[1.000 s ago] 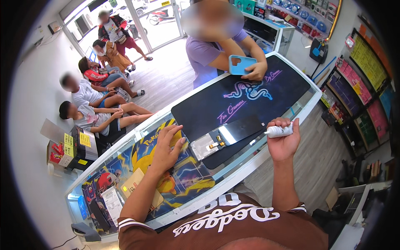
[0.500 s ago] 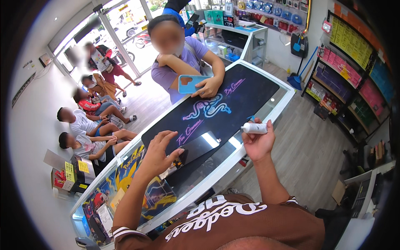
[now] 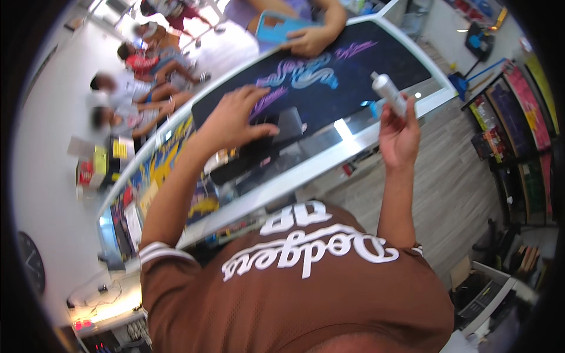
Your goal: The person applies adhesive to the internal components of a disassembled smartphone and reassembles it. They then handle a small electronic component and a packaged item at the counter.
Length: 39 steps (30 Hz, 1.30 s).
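My right hand (image 3: pixel 398 138) grips a small white bottle (image 3: pixel 389 93) with a narrow nozzle, held up above the counter's near right part. The bottle tilts, its nozzle pointing up and to the left. My left hand (image 3: pixel 232 120) is open, fingers spread, over the left part of a black desk mat (image 3: pixel 376 65) with pink and blue designs. Whether it touches the mat I cannot tell. Beside its thumb lies a flat, dark glossy panel (image 3: pixel 287 125), partly covered by that hand. A small light-blue item (image 3: pixel 369 108) sits near my right fingers.
Across the glass counter (image 3: pixel 276 175), another person's hand (image 3: pixel 307 41) holds a light-blue phone case (image 3: pixel 282 26) at the mat's far edge. Several people sit along the left wall. Shelves (image 3: pixel 518 112) with colourful packages stand at right, beside a blue broom (image 3: pixel 479 73).
The view has tipped downward. My right hand has turned the bottle from nearly level to nozzle-up. My left hand stays open above the mat's left part.
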Available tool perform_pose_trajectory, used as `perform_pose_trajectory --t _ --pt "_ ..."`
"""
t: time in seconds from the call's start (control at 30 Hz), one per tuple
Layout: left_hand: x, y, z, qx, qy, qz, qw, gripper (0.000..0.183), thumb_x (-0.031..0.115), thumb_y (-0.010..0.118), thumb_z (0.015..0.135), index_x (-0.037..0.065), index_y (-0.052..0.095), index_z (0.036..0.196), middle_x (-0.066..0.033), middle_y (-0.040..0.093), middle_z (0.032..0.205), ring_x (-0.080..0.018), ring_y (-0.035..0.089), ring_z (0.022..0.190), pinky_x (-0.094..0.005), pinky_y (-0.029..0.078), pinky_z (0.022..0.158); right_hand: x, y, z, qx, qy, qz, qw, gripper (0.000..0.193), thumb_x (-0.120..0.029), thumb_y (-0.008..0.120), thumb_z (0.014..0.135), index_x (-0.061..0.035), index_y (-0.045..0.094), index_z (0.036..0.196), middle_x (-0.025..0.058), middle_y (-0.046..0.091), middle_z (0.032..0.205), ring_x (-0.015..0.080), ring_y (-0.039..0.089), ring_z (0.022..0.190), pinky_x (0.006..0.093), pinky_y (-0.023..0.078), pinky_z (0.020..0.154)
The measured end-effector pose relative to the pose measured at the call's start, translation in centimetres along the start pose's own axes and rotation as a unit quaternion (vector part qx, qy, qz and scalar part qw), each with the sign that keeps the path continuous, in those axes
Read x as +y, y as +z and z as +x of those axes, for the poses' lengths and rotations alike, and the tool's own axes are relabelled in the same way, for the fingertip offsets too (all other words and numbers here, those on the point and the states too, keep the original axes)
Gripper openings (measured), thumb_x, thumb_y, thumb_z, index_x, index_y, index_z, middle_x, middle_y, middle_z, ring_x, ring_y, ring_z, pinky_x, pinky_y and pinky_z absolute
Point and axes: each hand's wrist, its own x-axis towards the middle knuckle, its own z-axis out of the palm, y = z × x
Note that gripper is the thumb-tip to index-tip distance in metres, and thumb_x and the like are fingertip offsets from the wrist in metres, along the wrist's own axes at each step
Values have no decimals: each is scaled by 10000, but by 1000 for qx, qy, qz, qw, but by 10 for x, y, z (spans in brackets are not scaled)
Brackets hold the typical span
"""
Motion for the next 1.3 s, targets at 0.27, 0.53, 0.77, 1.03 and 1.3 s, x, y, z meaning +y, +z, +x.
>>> perform_pose_trajectory --t 0.27,0.53,0.77,1.03,1.3 --pt "18 12 -10 -54 -62 30 996 878 598 757 795 86 487 1455 -151 489 1448 -371 460 1345 -450 349 1154 20 2 10 -33 39 -34 998 419 -339 736 931 -1 618 1149 145 637 1026 195 715 859 258 640 716" --pt "16 14 5 -116 -30 50 992 785 551 764 804 45 568 1370 -157 561 1328 -327 534 1261 -419 412 1082 20 -8 25 -61 74 -18 995 358 -308 726 943 -19 650 1141 141 686 1011 219 724 822 273 625 696" --pt "22 8 11 -171 -53 40 983 764 488 757 802 11 566 1368 -196 562 1314 -314 551 1247 -390 432 1072 23 -6 23 -62 68 -26 995 365 -299 706 958 9 640 1141 157 671 1000 210 724 826 271 628 713" --pt "6 -12 -5 -106 -102 20 989 770 494 760 802 20 564 1377 -168 571 1308 -304 564 1238 -370 471 1046 22 -5 23 -69 63 -46 995 380 -305 703 960 17 629 1148 153 650 1004 209 718 844 276 637 721" --pt "-17 -21 -42 -85 -169 11 982 794 542 771 765 70 585 1375 -138 588 1289 -288 605 1195 -376 511 1001 23 -3 20 -63 48 -63 995 381 -305 703 961 16 624 1151 150 642 1019 214 715 859 278 635 738"
